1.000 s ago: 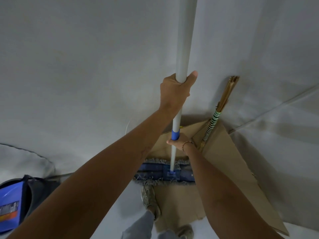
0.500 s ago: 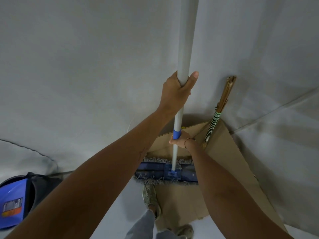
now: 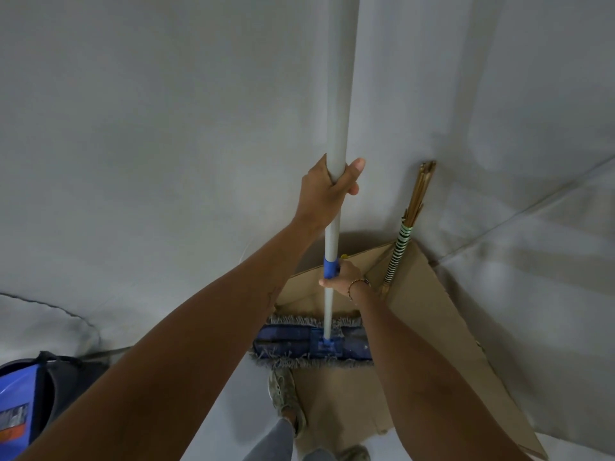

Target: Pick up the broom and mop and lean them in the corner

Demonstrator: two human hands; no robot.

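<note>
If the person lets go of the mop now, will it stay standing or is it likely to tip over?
Likely to tip. The mop has a long thin pole over a flat head, and only the left hand and right hand steady it. The smooth pole could also slide along the bare wall.

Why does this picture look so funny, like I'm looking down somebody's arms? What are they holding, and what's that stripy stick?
The camera sits on a person's head and looks down, so you see their own two arms stretching away from you. Both hands grip a mop. The left hand wraps around the white mop handle higher up, and the right hand holds it lower, by the blue collar. The blue fringed mop head is down by the floor, over brown cardboard and near the person's shoe. The stripy stick is a broom, already leaning in the corner where two grey walls meet. Far left is a blue bin.
</note>
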